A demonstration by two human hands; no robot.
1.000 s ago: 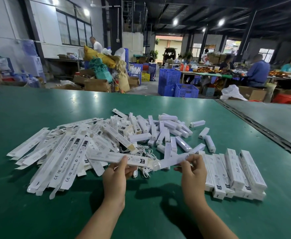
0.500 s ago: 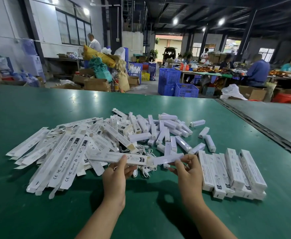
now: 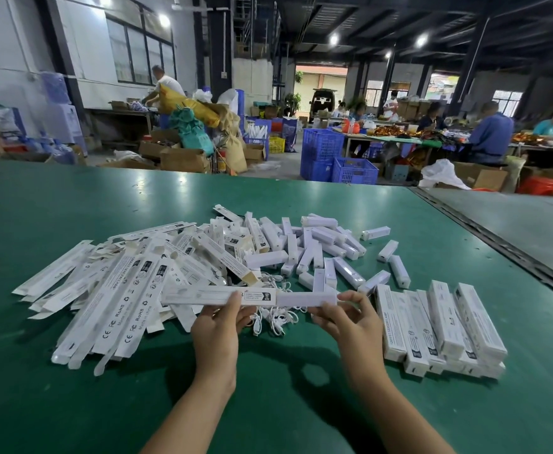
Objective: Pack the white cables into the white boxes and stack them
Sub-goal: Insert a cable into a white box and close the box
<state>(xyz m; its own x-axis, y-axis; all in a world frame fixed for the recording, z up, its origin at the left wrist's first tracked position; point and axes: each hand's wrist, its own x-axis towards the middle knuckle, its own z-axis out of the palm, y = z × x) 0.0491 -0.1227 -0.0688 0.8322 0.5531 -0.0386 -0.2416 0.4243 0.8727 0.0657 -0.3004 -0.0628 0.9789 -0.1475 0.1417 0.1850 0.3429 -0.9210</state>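
My left hand [image 3: 218, 326] grips a long white box [image 3: 209, 297] held level above the green table. My right hand [image 3: 350, 319] pinches a white bar-shaped item [image 3: 304, 299] whose left end sits in the box's open right end. Loose white cables [image 3: 276, 317] lie on the table just beyond and between my hands. A heap of flat unfolded white boxes [image 3: 118, 290] spreads to the left. Several loose white bar items [image 3: 317, 247] are scattered behind. Packed white boxes [image 3: 442, 326] sit stacked side by side at the right.
The green table [image 3: 72, 204] stretches far ahead, with a dark seam [image 3: 497, 244] running along its right side. Beyond it are blue crates [image 3: 337, 158], cardboard cartons and several people working at distant tables.
My right hand has pushed the white bar leftward, deeper into the box my left hand holds; less of it sticks out now. Both hands have stayed at about the same height.
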